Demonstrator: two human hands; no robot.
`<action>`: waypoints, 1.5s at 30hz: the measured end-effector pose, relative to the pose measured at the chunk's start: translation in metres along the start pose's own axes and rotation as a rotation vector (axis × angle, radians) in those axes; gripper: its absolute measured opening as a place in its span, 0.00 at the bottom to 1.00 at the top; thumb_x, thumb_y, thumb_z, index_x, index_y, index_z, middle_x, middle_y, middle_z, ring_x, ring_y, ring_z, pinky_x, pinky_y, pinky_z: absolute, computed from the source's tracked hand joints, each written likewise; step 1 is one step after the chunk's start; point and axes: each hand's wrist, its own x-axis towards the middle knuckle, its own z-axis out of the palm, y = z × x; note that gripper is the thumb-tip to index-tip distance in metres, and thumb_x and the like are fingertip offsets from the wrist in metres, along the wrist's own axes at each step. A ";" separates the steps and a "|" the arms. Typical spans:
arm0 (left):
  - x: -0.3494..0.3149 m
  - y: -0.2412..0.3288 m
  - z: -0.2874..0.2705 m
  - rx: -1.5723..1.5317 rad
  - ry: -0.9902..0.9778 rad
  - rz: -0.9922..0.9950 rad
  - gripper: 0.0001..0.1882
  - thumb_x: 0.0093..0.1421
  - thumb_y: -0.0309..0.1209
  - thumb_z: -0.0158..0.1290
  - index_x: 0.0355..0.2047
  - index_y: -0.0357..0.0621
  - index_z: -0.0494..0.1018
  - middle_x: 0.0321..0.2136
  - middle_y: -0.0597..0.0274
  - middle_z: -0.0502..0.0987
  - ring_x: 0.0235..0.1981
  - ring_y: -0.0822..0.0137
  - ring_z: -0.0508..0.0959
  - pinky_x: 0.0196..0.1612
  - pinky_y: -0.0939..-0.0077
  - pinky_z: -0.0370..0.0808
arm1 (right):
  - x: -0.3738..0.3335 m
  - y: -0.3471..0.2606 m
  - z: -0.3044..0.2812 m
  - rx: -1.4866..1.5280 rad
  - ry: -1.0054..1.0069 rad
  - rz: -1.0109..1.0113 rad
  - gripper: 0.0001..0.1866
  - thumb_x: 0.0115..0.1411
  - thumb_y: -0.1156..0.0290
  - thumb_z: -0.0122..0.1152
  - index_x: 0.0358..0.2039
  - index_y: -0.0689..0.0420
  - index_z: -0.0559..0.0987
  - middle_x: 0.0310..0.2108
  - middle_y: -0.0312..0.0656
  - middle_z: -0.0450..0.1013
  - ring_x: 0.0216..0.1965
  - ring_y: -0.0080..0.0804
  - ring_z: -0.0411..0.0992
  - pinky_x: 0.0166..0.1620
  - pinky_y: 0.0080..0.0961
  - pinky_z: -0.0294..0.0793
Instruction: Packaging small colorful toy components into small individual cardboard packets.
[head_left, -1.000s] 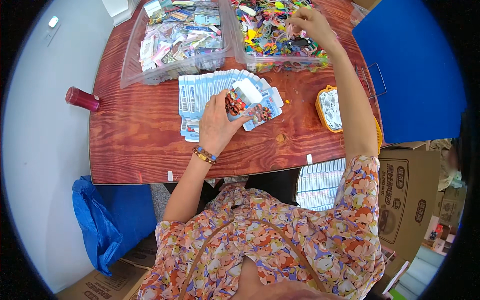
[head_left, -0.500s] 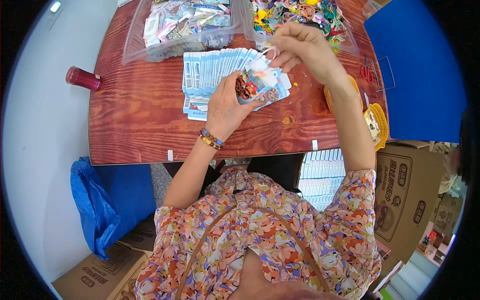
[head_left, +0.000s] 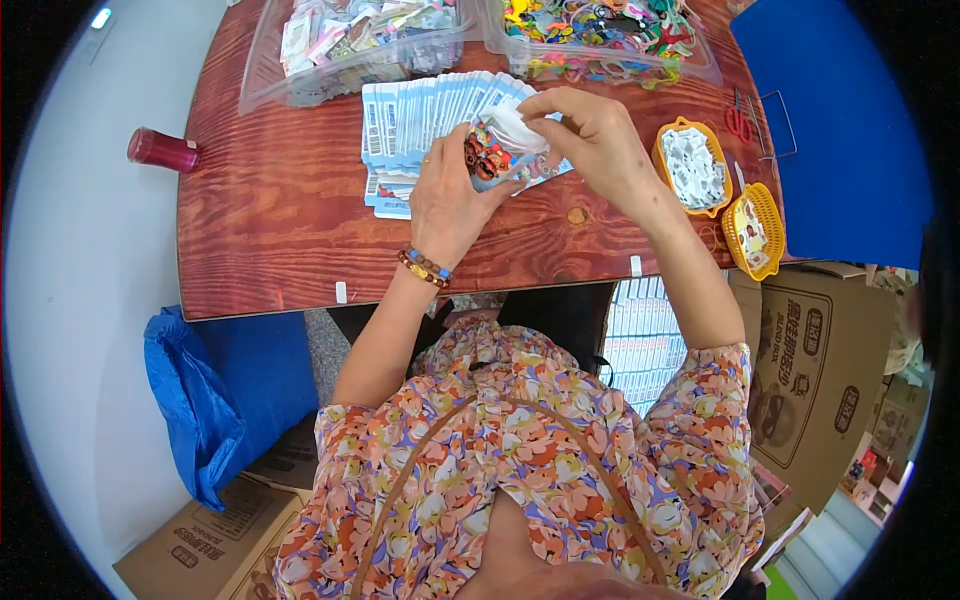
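Small clear packet (head_left: 497,150) with a dark, colourful item inside: held above the counter's middle, over the near edge of the fanned cards. Left hand (head_left: 450,195): curled under the packet, thumb and fingers gripping its lower side; beaded bracelet (head_left: 424,268) at the wrist. Right hand (head_left: 590,135): fingertips pinched on the packet's white upper edge.

Row of pale blue cards (head_left: 420,110): overlapped in a fan, lying flat directly beneath both hands, partly hidden by them. Clear tray (head_left: 350,60) of mixed packets: far side, left. Second clear tray (head_left: 610,40) of bright multicoloured pieces: far side, right. Two small yellow baskets (head_left: 752,232): right end, side by side, white contents in the farther one. Red-handled scissors (head_left: 737,118): beyond the baskets. Dark red cylinder (head_left: 160,150): on its side at the left edge.

Counter (head_left: 270,220): reddish wood grain. Blue bag (head_left: 200,390) and cardboard boxes (head_left: 810,370): on the floor alongside.
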 end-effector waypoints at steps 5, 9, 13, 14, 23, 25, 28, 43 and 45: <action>0.000 0.003 0.012 -0.057 -0.034 0.050 0.43 0.44 0.42 0.72 0.56 0.37 0.64 0.44 0.47 0.74 0.46 0.47 0.76 0.45 0.58 0.76 | -0.009 0.020 0.004 -0.410 0.003 -0.226 0.08 0.63 0.74 0.59 0.41 0.63 0.80 0.31 0.36 0.80 0.29 0.25 0.76 0.35 0.28 0.75; -0.001 0.002 0.014 -0.044 -0.082 0.007 0.43 0.44 0.43 0.72 0.55 0.36 0.64 0.44 0.46 0.74 0.46 0.47 0.76 0.45 0.57 0.76 | -0.023 0.010 -0.007 -0.007 0.191 0.005 0.11 0.62 0.71 0.62 0.43 0.60 0.81 0.27 0.33 0.78 0.23 0.13 0.69 0.27 0.17 0.68; 0.000 0.010 0.022 -0.067 -0.108 0.043 0.43 0.44 0.43 0.72 0.55 0.35 0.65 0.44 0.46 0.74 0.46 0.47 0.76 0.46 0.57 0.75 | -0.041 0.022 -0.011 -0.122 0.069 -0.008 0.11 0.63 0.71 0.62 0.45 0.58 0.81 0.23 0.31 0.75 0.19 0.10 0.64 0.21 0.12 0.61; 0.000 0.015 0.024 -0.054 -0.113 0.058 0.43 0.44 0.42 0.72 0.55 0.35 0.65 0.45 0.46 0.74 0.45 0.47 0.76 0.46 0.58 0.75 | -0.045 0.025 -0.011 -0.057 0.134 0.032 0.11 0.63 0.71 0.62 0.45 0.58 0.81 0.24 0.30 0.75 0.18 0.10 0.63 0.21 0.12 0.61; -0.004 0.020 0.025 -0.112 -0.077 0.084 0.43 0.43 0.43 0.73 0.54 0.35 0.67 0.45 0.47 0.75 0.45 0.49 0.77 0.48 0.61 0.75 | -0.079 0.098 -0.095 -0.159 0.500 0.332 0.11 0.61 0.69 0.62 0.41 0.59 0.82 0.30 0.37 0.77 0.24 0.21 0.71 0.27 0.19 0.70; -0.003 0.027 0.031 -0.105 -0.155 0.105 0.43 0.43 0.44 0.73 0.54 0.34 0.67 0.45 0.47 0.75 0.46 0.49 0.77 0.48 0.62 0.75 | -0.096 0.112 -0.119 -0.381 0.396 0.472 0.13 0.59 0.65 0.63 0.41 0.60 0.81 0.33 0.42 0.78 0.29 0.31 0.75 0.33 0.26 0.73; -0.007 0.044 0.044 -0.118 -0.193 0.163 0.44 0.42 0.44 0.73 0.55 0.35 0.66 0.46 0.46 0.75 0.47 0.49 0.77 0.49 0.61 0.75 | -0.106 0.136 -0.123 -0.624 0.244 0.527 0.15 0.57 0.64 0.64 0.39 0.60 0.80 0.34 0.45 0.78 0.31 0.34 0.76 0.34 0.30 0.74; -0.008 0.052 0.056 -0.055 -0.251 0.263 0.46 0.42 0.46 0.72 0.56 0.33 0.65 0.47 0.43 0.73 0.49 0.48 0.75 0.50 0.59 0.75 | -0.106 0.140 -0.130 -0.328 0.067 0.499 0.06 0.56 0.72 0.64 0.30 0.60 0.78 0.23 0.33 0.72 0.23 0.18 0.68 0.25 0.20 0.64; -0.009 0.051 0.058 -0.047 -0.236 0.292 0.46 0.42 0.46 0.72 0.56 0.33 0.64 0.48 0.42 0.73 0.49 0.47 0.75 0.51 0.59 0.75 | -0.104 0.146 -0.131 -0.295 0.017 0.539 0.04 0.56 0.74 0.64 0.30 0.60 0.78 0.23 0.33 0.72 0.24 0.17 0.68 0.25 0.19 0.65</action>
